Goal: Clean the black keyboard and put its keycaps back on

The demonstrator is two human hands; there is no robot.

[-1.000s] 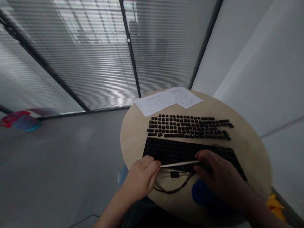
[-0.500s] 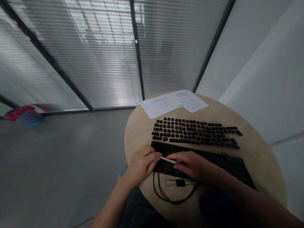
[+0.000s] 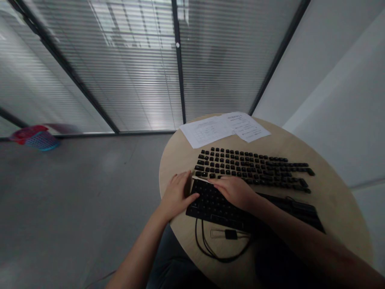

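Note:
A black keyboard base (image 3: 215, 204) with its keycaps off lies on the round table. My right hand (image 3: 236, 192) pinches a thin white stick that looks like a cotton swab (image 3: 202, 179); its far tip is at the base's upper left edge. At the left end of the base rests my left hand (image 3: 177, 194), thumb apart from the fingers and touching the base, with nothing held. Rows of loose black keycaps (image 3: 239, 162) lie just beyond the base. My right forearm hides part of the base.
Two printed sheets (image 3: 207, 130) lie at the table's (image 3: 337, 200) far side. Near me are a looped black cable (image 3: 207, 251) and a binder clip (image 3: 231, 234). A red and blue basket (image 3: 42, 139) stands on the floor by the blinds (image 3: 144, 80).
Both hands have shifted up the keyboard base. My left hand has spread from closed fingers, and my right hand has carried the swab from the base's middle to its upper left edge.

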